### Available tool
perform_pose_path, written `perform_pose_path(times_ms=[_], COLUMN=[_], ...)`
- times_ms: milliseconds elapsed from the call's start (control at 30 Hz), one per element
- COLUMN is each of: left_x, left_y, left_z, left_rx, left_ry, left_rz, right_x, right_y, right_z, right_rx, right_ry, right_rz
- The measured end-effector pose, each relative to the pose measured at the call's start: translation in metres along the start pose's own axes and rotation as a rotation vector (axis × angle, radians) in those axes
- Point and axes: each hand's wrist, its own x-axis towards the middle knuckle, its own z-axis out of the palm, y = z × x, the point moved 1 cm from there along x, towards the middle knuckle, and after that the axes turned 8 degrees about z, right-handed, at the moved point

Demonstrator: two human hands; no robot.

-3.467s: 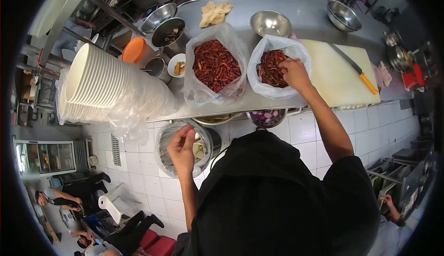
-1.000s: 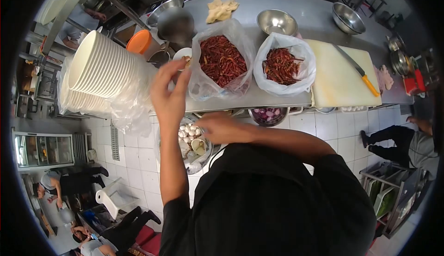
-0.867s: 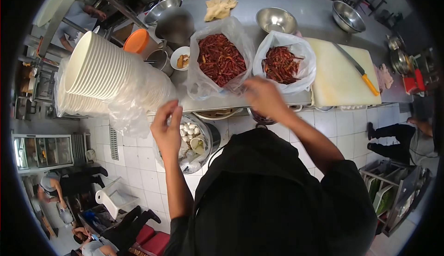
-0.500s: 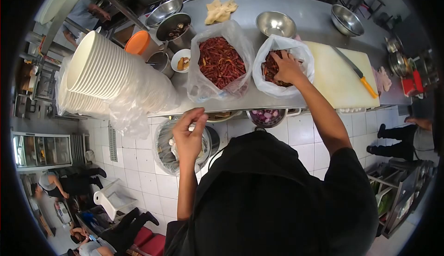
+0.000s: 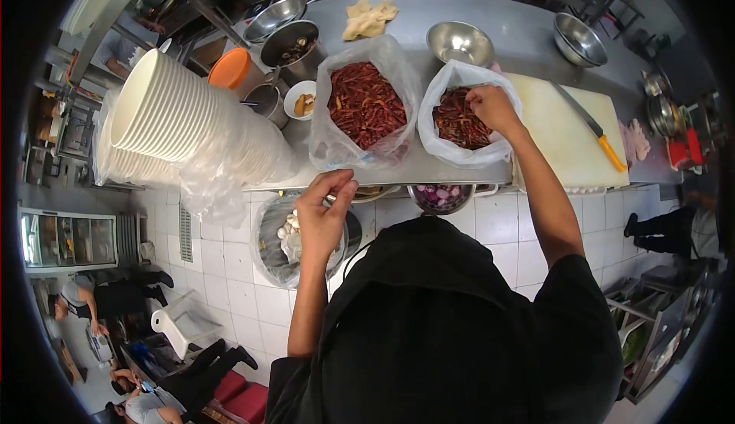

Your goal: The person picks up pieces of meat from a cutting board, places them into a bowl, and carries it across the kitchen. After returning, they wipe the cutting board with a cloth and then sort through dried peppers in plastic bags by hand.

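Note:
On the steel table, two plastic bags of dried red chillies stand side by side. My right hand [image 5: 494,110] is over the right edge of the white bag [image 5: 511,148], its fingers pinched above the chillies [image 5: 459,121]; what they hold, if anything, is hidden. The clear bag [image 5: 364,106], full of chillies, sits to its left. My left hand [image 5: 325,213] is raised before the table's front edge, above a bin of garlic [image 5: 287,240], fingers curled, with a small shiny thing between them too small to name.
A knife [image 5: 586,117] lies on the white cutting board [image 5: 559,152] at right. Stacked white tubs [image 5: 176,117] stand at left, near pots [image 5: 295,49] and a small bowl [image 5: 301,101]. Steel bowls [image 5: 459,43] are farther back. A pot of onions [image 5: 440,196] sits below. Several people are around.
My right hand has lifted out of the chillies and moved right, its fingers now drawn together. My left hand has shifted slightly to the right.

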Motion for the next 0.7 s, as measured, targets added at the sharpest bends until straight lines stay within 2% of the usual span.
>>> perform_pose_path(times_ms=[133, 233, 333, 367, 467, 567, 700], left_x=[0.009, 0.014, 0.015, 0.015, 0.014, 0.013, 0.022], left_y=[0.008, 0.002, 0.003, 0.003, 0.006, 0.005, 0.003], left_z=[0.013, 0.021, 0.027, 0.028, 0.029, 0.029, 0.052], left_rx=[-0.023, -0.023, -0.039, -0.035, -0.022, -0.027, -0.095], left_ry=[-0.039, -0.071, -0.115, -0.111, -0.091, -0.091, -0.113], left_rz=[-0.018, 0.043, 0.055, 0.055, 0.043, 0.015, 0.005], right_x=[-0.004, -0.003, 0.004, 0.011, 0.011, 0.010, -0.020], right_y=[-0.009, -0.020, -0.018, -0.010, -0.004, 0.017, 0.001], right_z=[-0.004, 0.004, 0.026, 0.031, 0.020, 0.006, -0.023], right_rx=[0.019, 0.032, -0.122, -0.135, -0.091, 0.319, 0.731], right_ry=[-0.013, 0.010, 0.054, -0.061, -0.025, 0.001, 0.078], right_rz=[0.011, -0.064, -0.162, -0.110, -0.022, 0.048, 0.216])
